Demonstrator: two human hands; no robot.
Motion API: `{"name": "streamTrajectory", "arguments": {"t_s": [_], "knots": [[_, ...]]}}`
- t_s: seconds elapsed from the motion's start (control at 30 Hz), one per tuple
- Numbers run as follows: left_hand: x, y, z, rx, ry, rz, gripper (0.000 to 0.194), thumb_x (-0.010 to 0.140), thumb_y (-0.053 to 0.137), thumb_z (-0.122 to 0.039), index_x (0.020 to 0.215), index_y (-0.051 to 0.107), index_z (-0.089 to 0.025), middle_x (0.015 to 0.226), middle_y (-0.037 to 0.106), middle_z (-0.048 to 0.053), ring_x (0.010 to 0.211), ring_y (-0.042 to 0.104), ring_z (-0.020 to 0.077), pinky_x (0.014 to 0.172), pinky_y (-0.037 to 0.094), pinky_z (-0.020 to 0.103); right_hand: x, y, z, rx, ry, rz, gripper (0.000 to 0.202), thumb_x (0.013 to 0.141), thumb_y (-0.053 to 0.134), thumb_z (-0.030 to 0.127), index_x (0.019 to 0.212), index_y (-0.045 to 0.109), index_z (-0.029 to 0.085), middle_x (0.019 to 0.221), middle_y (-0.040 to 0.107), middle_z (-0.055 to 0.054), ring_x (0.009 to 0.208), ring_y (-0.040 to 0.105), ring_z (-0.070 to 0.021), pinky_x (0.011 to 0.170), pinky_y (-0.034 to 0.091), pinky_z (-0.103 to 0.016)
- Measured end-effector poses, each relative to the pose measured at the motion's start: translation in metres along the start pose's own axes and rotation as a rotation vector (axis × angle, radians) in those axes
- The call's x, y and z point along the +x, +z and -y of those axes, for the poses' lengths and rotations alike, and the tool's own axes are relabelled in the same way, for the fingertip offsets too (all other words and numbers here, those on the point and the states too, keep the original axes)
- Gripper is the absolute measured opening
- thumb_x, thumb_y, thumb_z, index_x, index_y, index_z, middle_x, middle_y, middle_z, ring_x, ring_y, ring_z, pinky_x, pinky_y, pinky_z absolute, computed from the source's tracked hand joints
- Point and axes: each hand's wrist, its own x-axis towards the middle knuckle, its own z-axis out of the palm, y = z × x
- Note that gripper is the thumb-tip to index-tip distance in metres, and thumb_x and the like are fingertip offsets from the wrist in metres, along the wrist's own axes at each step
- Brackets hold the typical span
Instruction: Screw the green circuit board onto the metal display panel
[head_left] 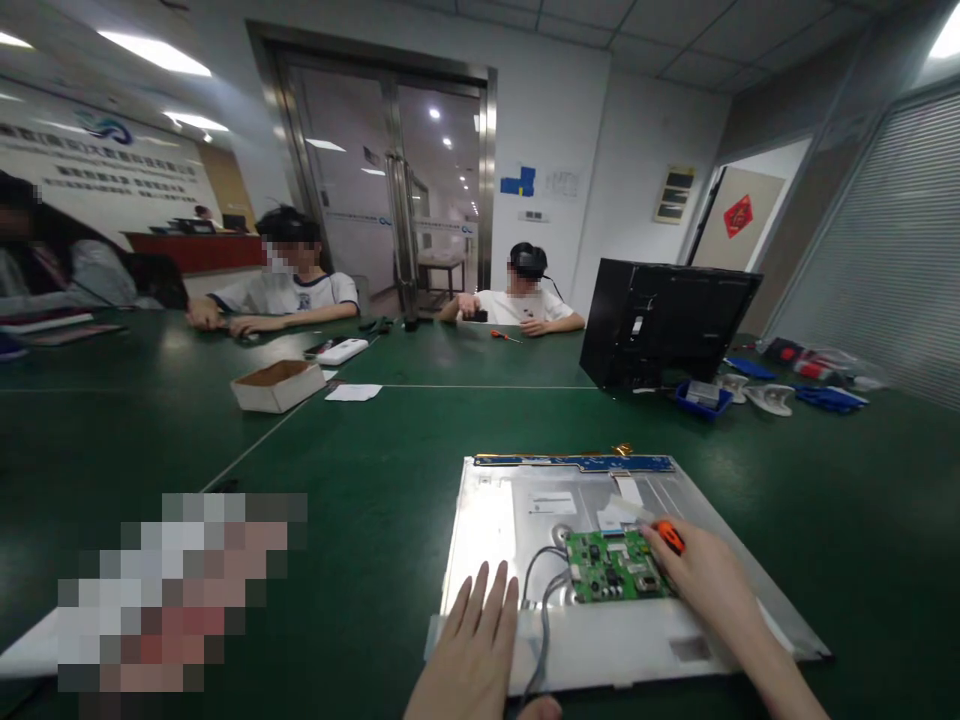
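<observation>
An LCD panel (705, 550) lies back side up on the green table in front of me. A green circuit board (611, 568) sits on its metal back, with grey cables (546, 625) at its left side and a white ribbon cable above it. My left hand (476, 635) rests flat, fingers stretched, on the panel's lower left part. At the board's upper right corner, my right hand (697, 570) is closed around a screwdriver (670, 537) with an orange and black handle. Its tip is hidden. A blue board strip (577, 463) runs along the panel's far edge.
A black monitor housing (667, 325) stands at the back right, near a blue tray (703, 400). A cardboard box (277, 387) and white paper (354, 393) lie to the left. Co-workers (525, 295) sit across the table, one near another screwdriver (504, 336).
</observation>
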Motion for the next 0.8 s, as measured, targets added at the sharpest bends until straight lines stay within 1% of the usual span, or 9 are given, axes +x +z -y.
{"name": "streamTrajectory", "arguments": {"t_s": [0.13, 0.2, 0.27, 0.33, 0.43, 0.53, 0.6, 0.67, 0.8], "knots": [[0.028, -0.022, -0.028, -0.082, -0.004, 0.143, 0.090, 0.092, 0.037, -0.072, 0.152, 0.030, -0.005, 0.154, 0.022, 0.024, 0.141, 0.022, 0.0462, 0.111, 0.027, 0.061, 0.009, 0.003, -0.017, -0.015, 0.006, -0.007, 0.033, 0.094, 0.043, 0.043, 0.088, 0.068, 0.023, 0.080, 0.074, -0.007, 0.075, 0.069, -0.0265, 0.063, 0.042, -0.030], [0.037, -0.027, -0.038, -0.116, -0.005, 0.161, 0.093, 0.091, 0.036, -0.074, 0.151, 0.030, -0.002, 0.154, 0.017, 0.026, 0.141, 0.017, 0.0487, 0.111, 0.025, 0.064, 0.010, 0.005, -0.026, -0.036, 0.025, -0.012, 0.028, 0.094, 0.043, 0.038, 0.091, 0.066, 0.022, 0.082, 0.074, -0.008, 0.076, 0.069, -0.0272, 0.062, 0.042, -0.030], [0.043, -0.026, -0.045, -0.155, -0.008, 0.152, 0.096, 0.091, 0.033, -0.076, 0.150, 0.030, -0.001, 0.154, 0.014, 0.028, 0.141, 0.013, 0.0497, 0.111, 0.021, 0.065, 0.010, 0.006, -0.036, -0.063, 0.044, -0.019, 0.028, 0.094, 0.041, 0.036, 0.091, 0.064, 0.021, 0.081, 0.073, -0.009, 0.075, 0.069, -0.0278, 0.061, 0.042, -0.031], [0.048, -0.019, -0.050, -0.185, -0.005, 0.141, 0.097, 0.090, 0.032, -0.077, 0.151, 0.029, -0.001, 0.154, 0.012, 0.027, 0.141, 0.009, 0.0500, 0.112, 0.018, 0.066, 0.010, 0.006, -0.046, -0.087, 0.048, -0.021, 0.028, 0.094, 0.038, 0.035, 0.089, 0.062, 0.021, 0.081, 0.072, -0.010, 0.074, 0.068, -0.0274, 0.061, 0.042, -0.031], [0.056, -0.007, -0.058, -0.199, 0.022, 0.099, 0.096, 0.090, 0.037, -0.077, 0.152, 0.028, -0.004, 0.155, 0.010, 0.026, 0.141, 0.007, 0.0494, 0.111, 0.017, 0.068, 0.009, 0.002, -0.060, -0.116, 0.041, -0.024, 0.026, 0.092, 0.038, 0.030, 0.089, 0.062, 0.021, 0.084, 0.072, -0.009, 0.078, 0.068, -0.0267, 0.062, 0.043, -0.031], [0.066, -0.001, -0.068, -0.236, 0.034, 0.083, 0.094, 0.090, 0.039, -0.075, 0.151, 0.029, -0.004, 0.155, 0.010, 0.025, 0.142, 0.007, 0.0491, 0.112, 0.016, 0.069, 0.013, -0.003, -0.072, -0.144, 0.059, -0.030, 0.025, 0.088, 0.039, 0.025, 0.087, 0.064, 0.022, 0.086, 0.073, -0.010, 0.078, 0.068, -0.0280, 0.061, 0.043, -0.033], [0.072, -0.004, -0.078, -0.294, 0.041, 0.083, 0.098, 0.089, 0.037, -0.077, 0.151, 0.029, -0.002, 0.154, 0.010, 0.027, 0.142, 0.007, 0.0484, 0.113, 0.014, 0.068, 0.018, -0.007, -0.080, -0.153, 0.080, -0.031, 0.026, 0.087, 0.040, 0.026, 0.086, 0.066, 0.021, 0.086, 0.073, -0.011, 0.076, 0.068, -0.0297, 0.060, 0.044, -0.035], [0.079, -0.009, -0.087, -0.353, 0.007, 0.096, 0.103, 0.087, 0.036, -0.080, 0.148, 0.032, 0.002, 0.153, 0.010, 0.029, 0.141, 0.005, 0.0482, 0.114, 0.010, 0.066, 0.024, -0.011, -0.087, -0.147, 0.092, -0.034, 0.030, 0.087, 0.040, 0.030, 0.090, 0.067, 0.020, 0.086, 0.073, -0.013, 0.076, 0.069, -0.0316, 0.061, 0.046, -0.037], [0.089, -0.020, -0.103, -0.462, -0.020, 0.118, 0.101, 0.088, 0.040, -0.077, 0.149, 0.028, 0.003, 0.153, 0.005, 0.029, 0.141, -0.002, 0.0465, 0.116, 0.005, 0.062, 0.026, -0.026, -0.105, -0.111, 0.100, -0.038, 0.041, 0.086, 0.039, 0.041, 0.101, 0.068, 0.016, 0.085, 0.074, -0.015, 0.077, 0.070, -0.0322, 0.064, 0.051, -0.039]]}}
